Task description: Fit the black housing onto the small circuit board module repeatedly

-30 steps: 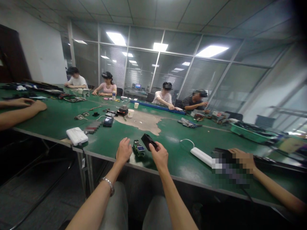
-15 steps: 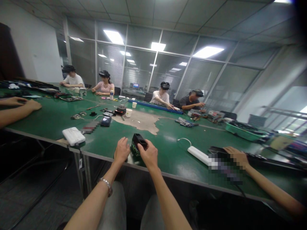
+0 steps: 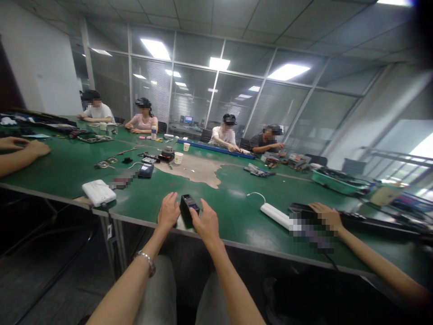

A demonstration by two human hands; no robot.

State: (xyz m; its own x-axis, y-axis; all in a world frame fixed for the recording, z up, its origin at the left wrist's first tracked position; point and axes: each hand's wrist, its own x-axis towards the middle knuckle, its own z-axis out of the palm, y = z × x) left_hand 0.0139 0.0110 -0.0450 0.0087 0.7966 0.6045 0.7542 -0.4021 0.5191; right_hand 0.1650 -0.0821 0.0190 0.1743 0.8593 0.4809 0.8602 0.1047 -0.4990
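Near the front edge of the green table stands a small black box-shaped device with openings in its top. Its lower part is partly hidden by my right hand. That hand's thumb lies against the device's near right side, while the fingers stretch away from it, spread. My left hand, with a metal bracelet on its wrist, rests just left of the device with a small gap. Its fingers are loosely bent and appear to hold nothing.
A white power bank with a cable sits at the left edge. To the right lie a white bar and a co-worker's hand. Paper cups and electronic parts stand farther back. Another person's hands rest at far left.
The black device has turned and sits differently; its green circuit board no longer shows. My right fingers have opened away from it. The whole view has shifted slightly.
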